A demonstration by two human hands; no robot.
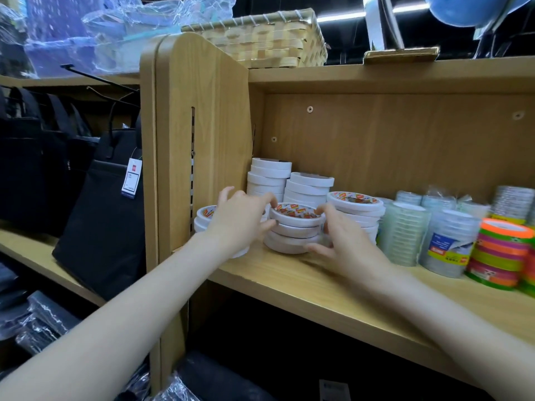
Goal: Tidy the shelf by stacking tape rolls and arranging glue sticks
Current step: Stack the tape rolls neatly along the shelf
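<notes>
A short stack of white tape rolls [295, 227] with red-and-orange labels stands near the front left of the wooden shelf [289, 276]. My left hand [240, 218] grips its left side and my right hand [347, 241] grips its right side, fingers around the rolls. Partly hidden behind my left hand is another low stack of white rolls [204, 217]. Taller white stacks [269, 178] [308, 186] stand at the back, and one more white stack [357, 211] to the right. No glue sticks are visible.
Clear tape stacks [405, 233] [448, 244] and a neon orange-and-green stack [502, 253] fill the shelf's right side. The upright side panel [197, 125] stands close on the left. Black bags [101, 204] hang beyond it. A woven basket [260, 39] sits on top.
</notes>
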